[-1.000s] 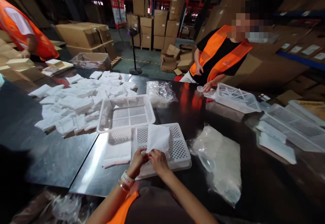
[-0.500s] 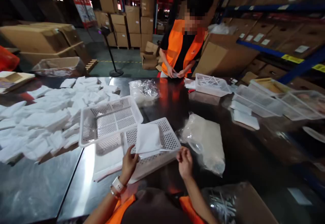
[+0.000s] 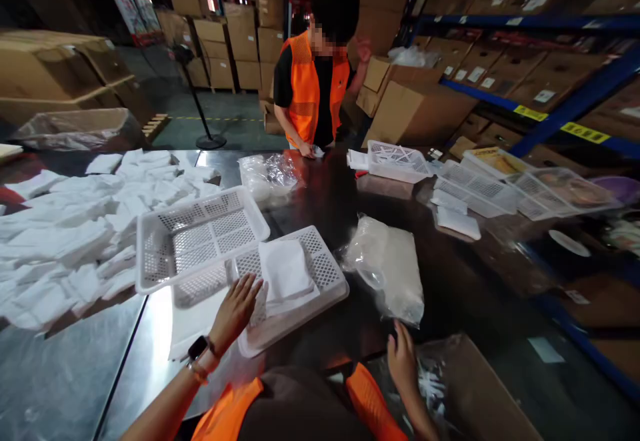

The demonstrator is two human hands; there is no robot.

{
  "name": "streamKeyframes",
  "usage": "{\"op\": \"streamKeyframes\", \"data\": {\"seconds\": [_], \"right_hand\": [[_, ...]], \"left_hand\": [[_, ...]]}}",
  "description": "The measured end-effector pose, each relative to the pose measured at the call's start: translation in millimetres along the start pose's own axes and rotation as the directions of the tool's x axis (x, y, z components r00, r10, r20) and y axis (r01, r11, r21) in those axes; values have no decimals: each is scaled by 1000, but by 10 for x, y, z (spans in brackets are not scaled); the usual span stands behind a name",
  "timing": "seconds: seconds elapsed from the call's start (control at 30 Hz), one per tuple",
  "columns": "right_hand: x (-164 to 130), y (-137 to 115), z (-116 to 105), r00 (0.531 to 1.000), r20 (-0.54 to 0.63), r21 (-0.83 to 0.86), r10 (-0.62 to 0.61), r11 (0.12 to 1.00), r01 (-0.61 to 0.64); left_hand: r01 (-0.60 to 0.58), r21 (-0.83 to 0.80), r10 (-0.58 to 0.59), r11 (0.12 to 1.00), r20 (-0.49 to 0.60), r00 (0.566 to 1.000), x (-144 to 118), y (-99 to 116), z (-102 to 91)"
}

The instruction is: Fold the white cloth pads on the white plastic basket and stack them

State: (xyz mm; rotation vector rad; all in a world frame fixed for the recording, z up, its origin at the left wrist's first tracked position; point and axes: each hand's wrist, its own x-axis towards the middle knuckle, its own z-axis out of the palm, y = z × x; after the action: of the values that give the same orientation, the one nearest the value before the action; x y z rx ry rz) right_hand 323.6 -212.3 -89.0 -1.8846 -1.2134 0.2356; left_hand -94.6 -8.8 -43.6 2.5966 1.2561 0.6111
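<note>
My left hand (image 3: 237, 307), palm down with its fingers stretched out, is at the left side of an overturned white plastic basket (image 3: 327, 264). On that basket lies a small stack of folded white cloth-like pieces (image 3: 286, 271); whether my fingertips touch it I cannot tell. Past that hand stands an upright, open white basket (image 3: 255, 217). My right hand (image 3: 403, 354) hangs at the near table edge, fingers extended and holding nothing visible. It is just below a clear plastic bag of off-white material (image 3: 393, 264) and beside a carton (image 3: 470, 387) with a plastic liner and thin white pieces.
A wide pile of white folded pieces (image 3: 65, 227) covers the left of the table. A clear bag (image 3: 267, 174) lies at the far side. Across the table stands a person in an orange vest (image 3: 303, 91). Several white baskets (image 3: 480, 187) line the right.
My right hand has left the stack and moved right and down toward the carton. My left hand has turned palm down and spread out. The person opposite has raised one hand.
</note>
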Motion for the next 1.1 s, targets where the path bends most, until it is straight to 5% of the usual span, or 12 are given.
{"op": "streamKeyframes", "data": {"seconds": [0.07,0.1,0.2,0.3,0.33,0.4,0.5,0.6,0.73,0.9,1.0,1.1], "right_hand": [[359,-213,319,961,158,-122,-228,961,248],[577,-351,482,893,286,-152,-348,904,401],[1225,-808,943,545,613,-39,-572,667,744],[1615,-1153,1276,198,725,161,-660,441,883],[1672,-1220,1341,116,729,215,-674,387,897],[1711,-1295,1392,23,710,290,-704,322,901],[1705,-1371,1293,41,660,355,-750,359,863],[1761,-1537,1125,172,653,443,-737,557,702],[1977,-1823,1107,367,755,421,-543,831,364],[2175,-1953,1276,478,729,430,-490,871,238],[2147,-1889,1323,431,724,478,-538,842,250],[2022,-1751,1376,265,739,494,-619,766,411]], "left_hand": [[-142,94,135,985,73,988,201,-66,27],[-196,121,182,973,115,977,303,-77,50],[-316,141,284,938,209,936,544,-57,144],[-393,137,357,909,226,906,645,-35,222],[-414,135,380,900,222,898,651,-35,231],[-441,111,410,891,220,885,626,-34,203],[-393,-34,390,919,223,893,536,15,36],[-174,-319,244,932,196,950,485,139,-226],[209,-605,-68,768,247,967,637,277,-564],[228,-660,-141,716,183,973,925,244,-825],[163,-594,-31,787,227,973,950,179,-809],[79,-410,91,909,378,921,878,161,-615]]}}
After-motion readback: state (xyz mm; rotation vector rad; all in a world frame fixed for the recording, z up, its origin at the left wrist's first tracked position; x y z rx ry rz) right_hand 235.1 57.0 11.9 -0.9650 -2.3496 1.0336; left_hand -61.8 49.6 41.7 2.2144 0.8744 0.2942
